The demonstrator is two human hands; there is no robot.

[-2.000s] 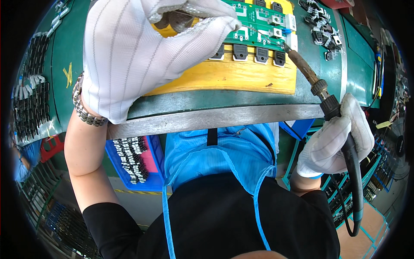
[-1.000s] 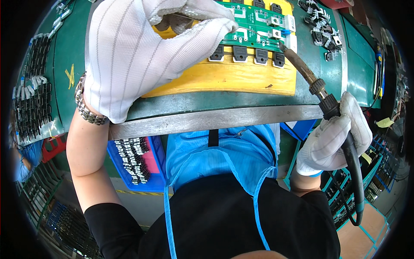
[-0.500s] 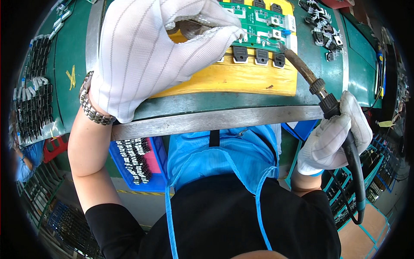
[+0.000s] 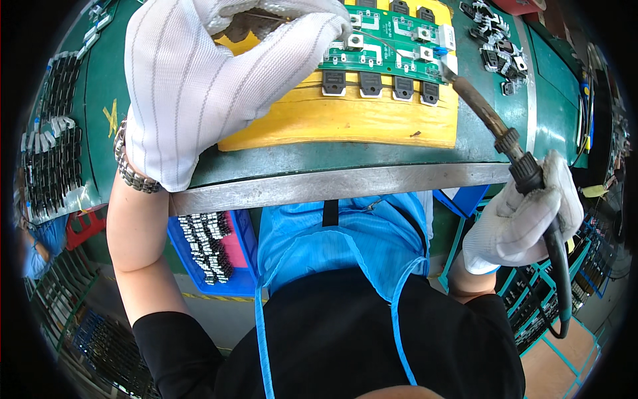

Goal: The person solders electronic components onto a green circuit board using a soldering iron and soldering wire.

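A green circuit board (image 4: 380, 24) lies on a yellow block (image 4: 332, 125) at the bench's front. Black flat components (image 4: 370, 84) with metal tabs stick out along its near edge. My left hand (image 4: 199, 86), in a white striped glove, pinches a thin solder wire (image 4: 377, 40) whose end reaches over the board. My right hand (image 4: 525, 223), also gloved, is closed round the handle of a soldering iron (image 4: 484, 111). The iron's tip is at the board's right end, by a white connector (image 4: 446, 38). My left hand hides the board's left end.
Loose black components (image 4: 498, 50) lie in a pile at the far right. Rows of black parts (image 4: 56, 153) stand on the left. The bench has a metal front edge (image 4: 345, 186). Below it, a blue bin (image 4: 249, 246) holds more parts.
My left hand has moved left with the solder wire, uncovering more of the board. The soldering iron has shifted slightly right and down with my right hand.
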